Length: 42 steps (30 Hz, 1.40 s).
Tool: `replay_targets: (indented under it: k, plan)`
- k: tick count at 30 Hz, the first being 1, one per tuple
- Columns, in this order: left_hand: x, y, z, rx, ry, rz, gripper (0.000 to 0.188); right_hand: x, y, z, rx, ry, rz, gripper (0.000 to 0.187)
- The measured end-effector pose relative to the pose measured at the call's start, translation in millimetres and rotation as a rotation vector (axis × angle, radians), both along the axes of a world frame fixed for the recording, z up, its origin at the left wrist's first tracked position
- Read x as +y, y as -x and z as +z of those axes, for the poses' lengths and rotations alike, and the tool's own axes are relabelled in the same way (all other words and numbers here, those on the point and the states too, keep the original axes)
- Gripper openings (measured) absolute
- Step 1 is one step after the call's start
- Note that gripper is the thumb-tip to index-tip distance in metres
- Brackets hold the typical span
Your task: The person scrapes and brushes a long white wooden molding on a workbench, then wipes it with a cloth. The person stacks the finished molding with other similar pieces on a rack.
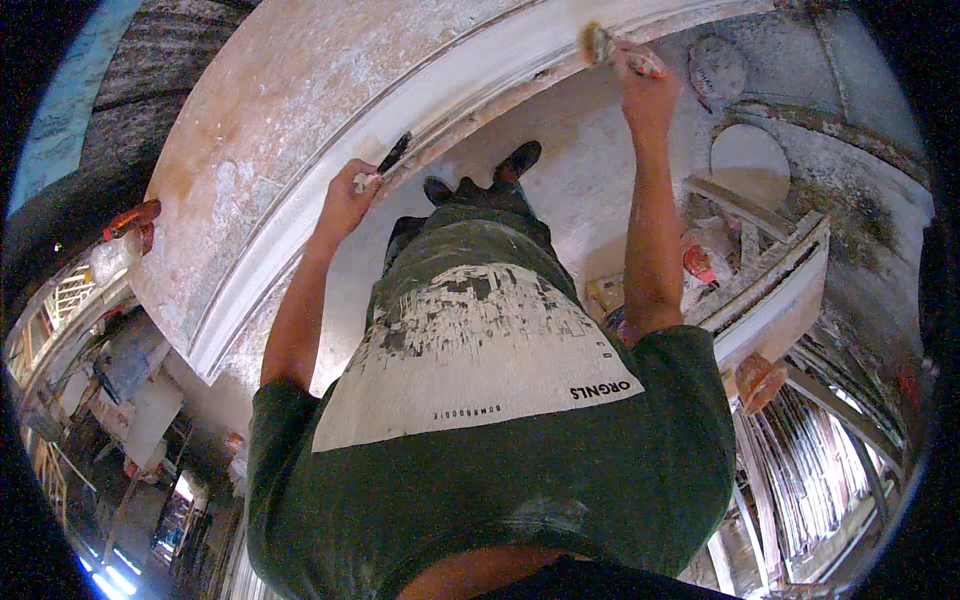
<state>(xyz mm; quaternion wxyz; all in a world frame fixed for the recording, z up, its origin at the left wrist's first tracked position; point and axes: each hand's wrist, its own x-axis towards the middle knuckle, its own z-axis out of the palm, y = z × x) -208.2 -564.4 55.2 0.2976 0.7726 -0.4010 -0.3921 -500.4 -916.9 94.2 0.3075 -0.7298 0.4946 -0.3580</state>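
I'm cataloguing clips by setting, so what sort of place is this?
Probably a workshop, perhaps for plasterwork: a long white moulded strip runs along a broad, stained work surface, the right hand holds a brush, and the left hand holds a dark tool.

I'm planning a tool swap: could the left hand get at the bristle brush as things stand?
Probably not: the left hand holds a dark tool, and the bristle brush is in the right hand, well apart from it.
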Motion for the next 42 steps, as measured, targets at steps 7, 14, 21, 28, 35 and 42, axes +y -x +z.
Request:
replay_targets:
  k: [7,14,21,28,35,42]
  plan:
    - [-139.7,78.3,-40.0,-0.365,0.233,-0.016,0.023,62.5,7.2,-13.0,-0.123,-0.402,-0.031,0.013]
    - [-136.6,65.5,-26.3,-0.292,0.152,-0.065,0.025,71.0,43.0,-24.0,-0.169,-0.419,-0.061,0.017]
    - [-84.4,52.1,-14.2,-0.349,0.03,-0.114,0.032,87.4,52.3,-25.4,-0.289,-0.514,-0.171,0.016]
    - [-309.9,114.2,-38.2,-0.146,0.114,-0.172,0.035,100.6,48.7,-37.8,0.137,-0.108,0.309,0.018]
    - [-204.3,37.2,-15.4,-0.086,0.142,-0.16,0.027,116.0,-49.0,-46.3,0.212,0.394,0.884,0.027]
    - [-68.9,25.3,42.8,-0.385,-0.101,-0.325,0.018,-88.9,35.3,19.2,0.771,0.085,0.129,0.021]
